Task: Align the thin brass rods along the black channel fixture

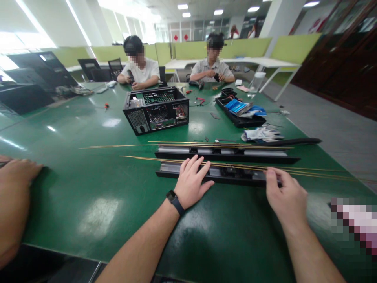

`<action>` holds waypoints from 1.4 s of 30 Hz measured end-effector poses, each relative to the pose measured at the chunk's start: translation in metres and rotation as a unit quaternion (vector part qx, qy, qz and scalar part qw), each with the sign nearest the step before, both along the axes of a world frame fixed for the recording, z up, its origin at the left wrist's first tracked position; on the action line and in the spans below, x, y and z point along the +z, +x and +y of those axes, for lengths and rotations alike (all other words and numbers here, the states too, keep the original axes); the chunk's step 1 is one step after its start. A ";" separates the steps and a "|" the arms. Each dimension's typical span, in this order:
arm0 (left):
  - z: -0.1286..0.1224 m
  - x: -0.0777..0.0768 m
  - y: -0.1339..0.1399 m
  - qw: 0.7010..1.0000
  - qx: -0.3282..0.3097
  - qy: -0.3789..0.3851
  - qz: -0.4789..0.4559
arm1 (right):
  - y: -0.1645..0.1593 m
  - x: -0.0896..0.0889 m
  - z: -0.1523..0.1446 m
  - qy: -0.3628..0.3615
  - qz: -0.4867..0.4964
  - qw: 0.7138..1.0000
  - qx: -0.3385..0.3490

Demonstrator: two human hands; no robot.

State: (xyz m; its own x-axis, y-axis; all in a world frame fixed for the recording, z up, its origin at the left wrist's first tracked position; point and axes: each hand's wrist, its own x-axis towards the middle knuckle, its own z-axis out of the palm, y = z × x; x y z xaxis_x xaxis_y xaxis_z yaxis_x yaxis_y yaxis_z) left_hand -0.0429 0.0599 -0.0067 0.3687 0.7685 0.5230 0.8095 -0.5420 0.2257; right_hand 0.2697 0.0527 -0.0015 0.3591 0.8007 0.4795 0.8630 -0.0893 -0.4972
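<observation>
My left hand [191, 182], with a dark smartwatch [175, 201] on its wrist, lies with fingers stretched out over the nearer long black channel-shaped bar [232, 177] and its thin rods. At the bar's right end, the thumb and fingers of my right hand [285, 192] are pinched round thin brass-coloured rods [247, 166]. These rods run lengthwise along the bar and stick out past both ends. Just beyond lies a second black bar [226, 154], roughly parallel, with more thin brass-coloured rods [132, 146] along it.
A black computer case [156, 110] stands on the green table [88, 181]. A black tray [241, 120] with blue parts and white gloves [262, 134] lie at right. Two people [138, 68] sit opposite; another person's arm [14, 196] rests at left. A pixelated object [353, 220] is near right.
</observation>
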 end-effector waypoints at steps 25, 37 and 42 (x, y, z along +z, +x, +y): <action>0.000 0.000 0.000 1.000 -0.005 -0.005 -0.001 | -0.002 -0.002 0.000 0.015 0.009 1.000 0.026; 0.000 0.001 0.001 1.000 -0.001 -0.016 0.003 | -0.005 0.000 -0.003 0.016 0.003 0.998 0.057; 0.000 0.001 0.000 1.000 -0.002 -0.017 0.002 | -0.004 0.000 -0.002 0.010 0.009 0.999 0.049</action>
